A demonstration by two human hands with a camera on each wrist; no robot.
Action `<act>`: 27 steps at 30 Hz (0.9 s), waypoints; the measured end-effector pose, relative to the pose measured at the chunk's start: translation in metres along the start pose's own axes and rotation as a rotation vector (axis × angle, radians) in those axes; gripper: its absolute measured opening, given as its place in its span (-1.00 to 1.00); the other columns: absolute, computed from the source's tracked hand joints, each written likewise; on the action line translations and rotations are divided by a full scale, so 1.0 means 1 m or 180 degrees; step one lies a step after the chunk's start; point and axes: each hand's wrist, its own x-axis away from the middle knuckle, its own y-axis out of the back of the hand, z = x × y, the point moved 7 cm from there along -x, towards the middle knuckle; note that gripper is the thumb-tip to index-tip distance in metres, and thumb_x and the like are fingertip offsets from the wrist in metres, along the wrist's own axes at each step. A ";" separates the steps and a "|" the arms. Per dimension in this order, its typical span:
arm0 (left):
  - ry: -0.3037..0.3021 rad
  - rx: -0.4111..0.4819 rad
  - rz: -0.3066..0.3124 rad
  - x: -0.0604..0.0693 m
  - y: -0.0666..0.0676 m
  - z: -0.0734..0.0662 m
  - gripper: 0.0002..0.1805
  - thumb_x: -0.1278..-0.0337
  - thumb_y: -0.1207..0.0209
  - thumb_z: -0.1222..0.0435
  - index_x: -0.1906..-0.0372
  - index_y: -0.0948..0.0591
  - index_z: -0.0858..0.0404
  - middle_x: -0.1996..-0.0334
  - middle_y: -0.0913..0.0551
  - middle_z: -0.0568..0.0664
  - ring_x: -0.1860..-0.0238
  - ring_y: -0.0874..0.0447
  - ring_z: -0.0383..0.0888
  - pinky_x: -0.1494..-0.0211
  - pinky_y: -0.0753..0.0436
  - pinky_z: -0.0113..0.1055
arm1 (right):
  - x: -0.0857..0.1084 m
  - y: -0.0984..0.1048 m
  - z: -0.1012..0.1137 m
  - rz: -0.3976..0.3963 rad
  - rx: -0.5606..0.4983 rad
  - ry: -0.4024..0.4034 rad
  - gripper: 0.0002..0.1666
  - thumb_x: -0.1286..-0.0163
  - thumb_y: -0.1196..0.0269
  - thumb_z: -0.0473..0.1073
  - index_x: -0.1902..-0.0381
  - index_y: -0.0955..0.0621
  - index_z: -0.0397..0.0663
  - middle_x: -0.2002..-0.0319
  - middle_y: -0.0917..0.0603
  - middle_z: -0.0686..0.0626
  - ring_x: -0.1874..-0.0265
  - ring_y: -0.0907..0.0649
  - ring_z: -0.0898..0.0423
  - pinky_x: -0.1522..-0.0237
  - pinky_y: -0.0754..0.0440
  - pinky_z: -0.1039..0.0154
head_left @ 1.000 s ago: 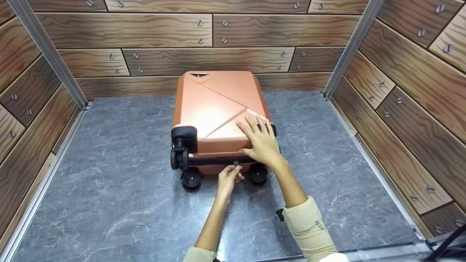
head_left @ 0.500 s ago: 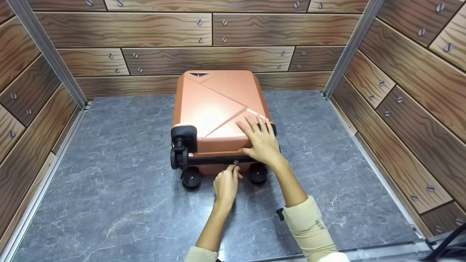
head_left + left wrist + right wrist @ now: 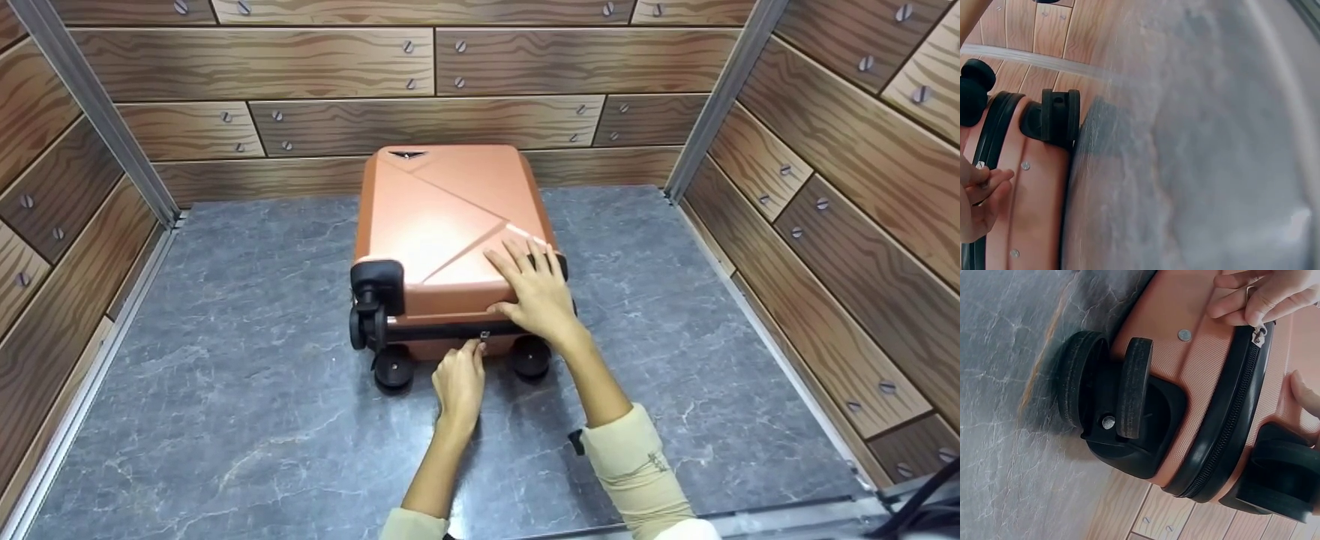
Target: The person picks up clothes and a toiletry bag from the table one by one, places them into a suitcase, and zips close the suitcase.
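An orange hard-shell suitcase (image 3: 442,217) lies flat on the floor, its wheeled end toward me. Along that end runs a black zipper (image 3: 1224,422), with a metal zipper slider (image 3: 1259,334) on it. My left hand (image 3: 460,382) pinches the zipper pull between thumb and fingers; in the left wrist view, the left hand (image 3: 979,197) shows at the left edge. My right hand (image 3: 536,300) rests spread on the near right corner of the lid. Only part of the right hand, including the thumb (image 3: 1305,394), shows in the right wrist view.
Black caster wheels (image 3: 394,367) stick out from the suitcase's near corners, on either side of my left hand. Grey marbled floor (image 3: 247,360) surrounds the case. Wood-patterned walls (image 3: 330,64) enclose the back and sides. Dark cables (image 3: 922,510) lie at the lower right.
My left hand has turned so its back faces up and has shifted slightly left, still at the zipper pull. The slider has hardly moved. My right hand stays in place on the lid.
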 end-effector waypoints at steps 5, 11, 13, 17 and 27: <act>-0.0037 0.0008 -0.0008 -0.001 0.002 0.000 -0.89 -0.06 -0.23 0.18 0.45 -0.69 0.10 0.65 -0.62 -0.07 0.60 -0.61 0.07 0.65 -0.50 -0.07 | 0.000 0.000 -0.002 0.0039 0.0002 -0.0070 -0.04 0.04 -0.34 0.25 -0.33 -0.31 0.15 -0.33 -0.23 -0.08 -0.29 -0.13 -0.21 -0.29 0.09 -0.09; -0.0038 0.0033 0.0068 -0.003 0.004 0.004 -0.88 -0.06 -0.22 0.16 0.49 -0.68 0.05 0.66 -0.63 -0.23 0.61 -0.63 0.05 0.67 -0.49 -0.10 | 0.001 -0.001 -0.001 0.0002 -0.0006 -0.0053 -0.04 0.05 -0.35 0.24 -0.33 -0.32 0.15 -0.33 -0.23 -0.08 -0.30 -0.13 -0.21 -0.29 0.10 -0.08; 0.0002 0.0105 0.0162 -0.003 0.003 0.006 -0.88 -0.07 -0.21 0.16 0.47 -0.69 0.05 0.65 -0.63 -0.26 0.60 -0.64 0.04 0.66 -0.50 -0.10 | 0.001 -0.001 -0.001 -0.0022 -0.0003 -0.0042 -0.04 0.05 -0.35 0.23 -0.32 -0.32 0.15 -0.33 -0.23 -0.08 -0.29 -0.13 -0.21 -0.29 0.09 -0.09; 0.0135 0.0407 0.0507 -0.005 0.001 0.010 -0.87 -0.11 -0.18 0.17 0.40 -0.71 0.06 0.62 -0.64 -0.30 0.60 -0.63 -0.12 0.61 -0.51 -0.14 | 0.002 -0.001 -0.002 -0.0041 -0.0002 -0.0042 -0.04 0.05 -0.36 0.23 -0.33 -0.32 0.15 -0.33 -0.23 -0.08 -0.29 -0.13 -0.20 -0.29 0.09 -0.09; 0.0510 0.0961 0.1098 -0.011 0.000 0.022 -0.82 -0.19 -0.12 0.19 0.36 -0.71 0.12 0.60 -0.64 -0.33 0.64 -0.58 -0.31 0.45 -0.53 -0.18 | 0.001 -0.001 -0.002 -0.0010 -0.0017 -0.0061 -0.03 0.05 -0.35 0.25 -0.33 -0.31 0.17 -0.33 -0.23 -0.07 -0.30 -0.13 -0.19 -0.29 0.10 -0.09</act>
